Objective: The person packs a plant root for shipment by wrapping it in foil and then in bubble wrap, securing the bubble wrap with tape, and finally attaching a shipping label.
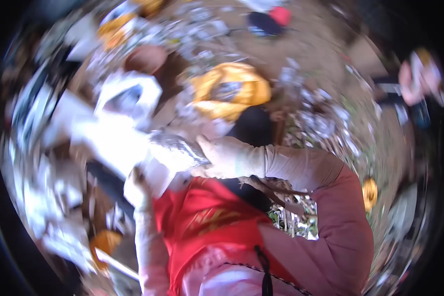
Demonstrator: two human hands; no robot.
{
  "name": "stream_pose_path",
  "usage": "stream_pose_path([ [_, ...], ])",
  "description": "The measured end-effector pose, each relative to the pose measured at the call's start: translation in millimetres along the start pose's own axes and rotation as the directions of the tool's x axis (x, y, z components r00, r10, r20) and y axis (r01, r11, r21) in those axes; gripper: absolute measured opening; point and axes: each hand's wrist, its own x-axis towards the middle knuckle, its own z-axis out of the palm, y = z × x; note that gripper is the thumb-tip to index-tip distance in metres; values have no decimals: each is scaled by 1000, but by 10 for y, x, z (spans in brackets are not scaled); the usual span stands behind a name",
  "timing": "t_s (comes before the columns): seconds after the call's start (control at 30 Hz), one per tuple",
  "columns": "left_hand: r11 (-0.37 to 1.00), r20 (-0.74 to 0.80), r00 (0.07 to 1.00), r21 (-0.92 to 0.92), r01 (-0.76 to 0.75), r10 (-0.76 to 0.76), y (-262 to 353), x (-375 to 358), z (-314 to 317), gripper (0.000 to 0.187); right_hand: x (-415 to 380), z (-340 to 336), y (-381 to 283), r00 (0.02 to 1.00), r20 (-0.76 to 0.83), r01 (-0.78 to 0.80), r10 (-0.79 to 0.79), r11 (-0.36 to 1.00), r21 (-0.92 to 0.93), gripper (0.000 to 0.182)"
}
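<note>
A shiny silver packet (175,149) is between the hands, its end clamped in the gloved right hand (222,158). The left hand (137,190), apart from the right, meets a pale sheet (159,178); blur hides whether it grips. Beyond the hands sit a white bag (150,91) and a yellow bag (256,91).
</note>
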Motion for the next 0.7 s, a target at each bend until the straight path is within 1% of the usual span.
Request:
stream_pose_path([
  [0.03, 994, -152, 983, 20, -104, 106, -63, -1, 44, 20, 196, 269, -27, 996, 85, -28, 31, 999, -44, 59],
  [0.07, 997, -198, 978, -22, -77, 72, -134, -6, 75, 21, 394, 530, -46, 984, 169, -48, 63, 995, -92, 57],
  [0.1, 998, -148, 989, -68, -18, 8, -79, -79, -19, 22, 425, 606, -99, 967, 237, -40, 96, 972, -231, 58],
  [0.17, 992, -128, 991, -120, 32, -47, -164, -93, -1, 22, 624, 813, -27, 961, 257, -21, 103, 953, -302, 59],
  [0.2, 993, -128, 991, -119, 22, -38, -186, -86, 19, 22, 648, 801, -78, 943, 313, -46, 109, 978, -201, 60],
  [0.23, 993, -129, 991, -118, 13, -28, -185, -78, 42, 22, 704, 857, -44, 950, 296, -11, 93, 963, -269, 61],
  [0.27, 994, -93, 996, -106, 3, -13, -174, -82, 84, 24, 790, 982, 8, 955, 287, 23, 80, 941, -337, 62],
  [0.3, 998, -97, 993, -27, -64, 61, -186, -97, 155, 27, 882, 1072, 13, 961, 268, 50, 66, 913, -404, 62],
  [0.33, 997, -76, 994, -26, -79, 77, -140, -118, 199, 28, 991, 1066, -89, 933, 336, 4, 131, 928, -372, 70],
  [0.43, 994, -51, 993, -18, -110, 109, -78, -100, 132, 29, 1299, 1253, -7, 985, 173, 35, 25, 941, -337, 83],
  [0.5, 994, -28, 994, -17, -107, 106, -170, -55, 118, 31, 1508, 1100, 26, 924, 366, -35, 107, 979, -199, 82],
  [0.53, 996, -28, 996, -28, -83, 82, -259, -51, 110, 33, 1499, 956, 8, 905, 422, -89, 46, 993, 81, 66],
  [0.57, 1000, -11, 1000, 4, -29, 29, -362, -49, 87, 35, 1505, 878, 71, 916, 391, -147, 88, 981, 124, 50],
  [0.6, 999, -14, 999, -19, 33, -33, -466, -70, 54, 31, 1422, 710, -38, 890, 418, -304, 183, 921, 245, 48],
  [0.63, 995, -17, 996, -43, 91, -92, -522, -94, 28, 28, 1348, 554, -160, 850, 453, -449, 269, 820, 356, 47],
  [0.67, 996, -6, 997, -42, 81, -81, -467, -124, 67, 27, 1371, 665, -34, 888, 408, -366, 213, 865, 343, 45],
  [0.7, 991, 57, 993, -81, 105, -100, -346, -115, 86, 28, 1396, 774, 93, 920, 360, -280, 156, 904, 324, 44],
])
